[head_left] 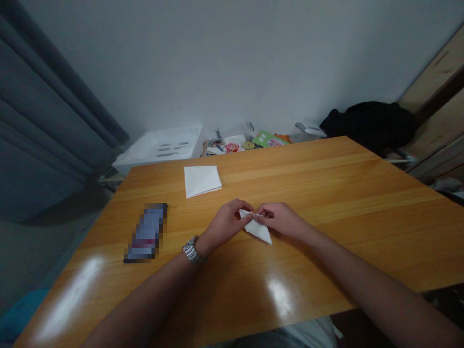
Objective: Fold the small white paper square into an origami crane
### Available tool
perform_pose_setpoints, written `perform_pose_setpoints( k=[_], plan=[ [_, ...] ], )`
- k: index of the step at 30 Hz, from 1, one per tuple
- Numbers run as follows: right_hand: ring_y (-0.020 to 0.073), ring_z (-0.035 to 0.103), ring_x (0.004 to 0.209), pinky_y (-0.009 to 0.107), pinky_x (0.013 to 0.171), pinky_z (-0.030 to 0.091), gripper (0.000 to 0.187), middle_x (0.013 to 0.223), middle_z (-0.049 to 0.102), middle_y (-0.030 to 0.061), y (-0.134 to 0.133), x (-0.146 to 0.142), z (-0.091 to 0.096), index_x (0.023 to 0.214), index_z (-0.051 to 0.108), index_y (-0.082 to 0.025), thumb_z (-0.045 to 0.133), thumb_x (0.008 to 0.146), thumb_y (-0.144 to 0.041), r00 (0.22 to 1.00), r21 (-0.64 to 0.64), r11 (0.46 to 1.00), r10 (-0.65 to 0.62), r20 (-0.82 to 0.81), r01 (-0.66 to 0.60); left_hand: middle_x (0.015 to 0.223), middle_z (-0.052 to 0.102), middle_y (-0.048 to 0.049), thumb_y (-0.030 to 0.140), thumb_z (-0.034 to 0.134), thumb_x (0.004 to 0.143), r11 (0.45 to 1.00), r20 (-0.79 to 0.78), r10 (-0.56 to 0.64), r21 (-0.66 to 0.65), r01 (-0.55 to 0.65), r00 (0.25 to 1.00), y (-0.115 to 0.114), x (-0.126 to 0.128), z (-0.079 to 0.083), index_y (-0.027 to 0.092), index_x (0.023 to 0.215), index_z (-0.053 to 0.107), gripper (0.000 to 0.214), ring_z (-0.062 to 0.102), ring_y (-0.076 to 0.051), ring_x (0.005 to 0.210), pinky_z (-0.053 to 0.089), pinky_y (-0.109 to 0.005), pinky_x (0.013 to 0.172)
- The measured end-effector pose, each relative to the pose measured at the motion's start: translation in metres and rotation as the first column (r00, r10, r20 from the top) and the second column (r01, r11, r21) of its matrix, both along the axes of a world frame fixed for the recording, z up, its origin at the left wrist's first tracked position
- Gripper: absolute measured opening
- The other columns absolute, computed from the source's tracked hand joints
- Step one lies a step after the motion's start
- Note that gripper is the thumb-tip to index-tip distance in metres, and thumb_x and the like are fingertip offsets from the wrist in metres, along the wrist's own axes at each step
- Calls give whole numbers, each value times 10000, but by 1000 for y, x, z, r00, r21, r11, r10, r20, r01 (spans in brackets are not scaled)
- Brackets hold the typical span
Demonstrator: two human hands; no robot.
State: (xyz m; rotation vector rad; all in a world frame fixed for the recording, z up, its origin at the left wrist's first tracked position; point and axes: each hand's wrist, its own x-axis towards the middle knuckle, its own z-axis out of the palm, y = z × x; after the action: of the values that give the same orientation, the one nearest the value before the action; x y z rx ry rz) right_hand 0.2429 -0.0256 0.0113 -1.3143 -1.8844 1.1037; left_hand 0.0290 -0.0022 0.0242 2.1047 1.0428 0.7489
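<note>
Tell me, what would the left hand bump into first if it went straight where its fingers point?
The left hand already pinches the folded white paper. Just past that, it would probably bump the right hand, which pinches the paper too. Exact depth is hard to tell.

The left hand (227, 220) and right hand (281, 217) cover part of the folded white paper (259, 231) between them. Near the left edge of the desk (290, 179), coarse pixels hide whatever the phone (148, 232) displays. Beyond the far edge, print on the green booklet (268, 139) is too small to read. Both near corners fall outside the picture.
</note>
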Motion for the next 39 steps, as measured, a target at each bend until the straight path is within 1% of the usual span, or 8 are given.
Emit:
perform_pose_setpoints(
  k=[4,9,14,18,21,29,35,39],
  plan=[
    [179,642,722,265,631,448,251,801,741,54,-1,0,1,891,740,-163,644,880,-394,1000,5,1000,12,12,-12,883,733,-32,340,596,924,996,-33,-39,-77,36,999,-1,0,1,192,941,730,200,623,-154,742,448,-253,663],
    [189,657,733,278,641,466,211,820,750,58,0,0,1,900,745,-170,654,870,-359,1000,9,1000,-1,21,1,827,728,-30,363,624,903,994,43,-5,-108,9,999,1,1,-4,176,867,719,213,627,-158,723,442,-246,642],
    [203,684,789,301,697,506,220,889,760,78,4,1,-3,932,726,-173,669,858,-372,994,-4,998,-67,-87,67,802,711,-30,403,615,908,992,122,54,-123,-39,991,4,0,-10,161,846,696,262,618,-156,714,445,-237,629],
    [207,685,787,303,695,512,259,883,754,83,7,2,-7,913,710,-168,683,842,-416,982,-27,992,-125,-143,122,781,697,-24,384,616,907,988,179,106,-134,-83,978,3,2,-9,158,821,679,250,613,-150,712,444,-225,618],
    [201,676,769,301,695,503,248,858,747,72,8,2,-7,889,713,-173,662,853,-413,983,3,992,-125,-131,126,783,692,-27,365,612,904,983,196,135,-152,-106,971,2,3,-8,155,818,669,234,613,-151,711,450,-225,615],
    [183,654,743,286,690,471,201,830,740,48,3,1,4,865,723,-187,609,888,-351,994,111,988,-103,-28,106,884,722,-39,269,610,883,990,152,91,-116,-74,984,0,6,-10,172,924,685,129,662,-173,810,505,-263,731],
    [184,648,745,287,679,453,210,836,744,36,1,0,7,885,741,-211,593,912,-358,997,161,985,-61,38,54,873,723,-47,355,599,922,996,90,47,-79,-40,995,-5,7,-3,188,909,702,197,665,-181,803,513,-277,723],
    [188,655,770,287,696,454,221,861,752,35,1,0,8,904,748,-214,588,924,-365,999,154,987,-45,29,40,881,725,-50,334,604,919,997,82,59,-50,-55,995,-5,7,-3,189,892,702,178,665,-184,813,511,-280,727]
  ],
)
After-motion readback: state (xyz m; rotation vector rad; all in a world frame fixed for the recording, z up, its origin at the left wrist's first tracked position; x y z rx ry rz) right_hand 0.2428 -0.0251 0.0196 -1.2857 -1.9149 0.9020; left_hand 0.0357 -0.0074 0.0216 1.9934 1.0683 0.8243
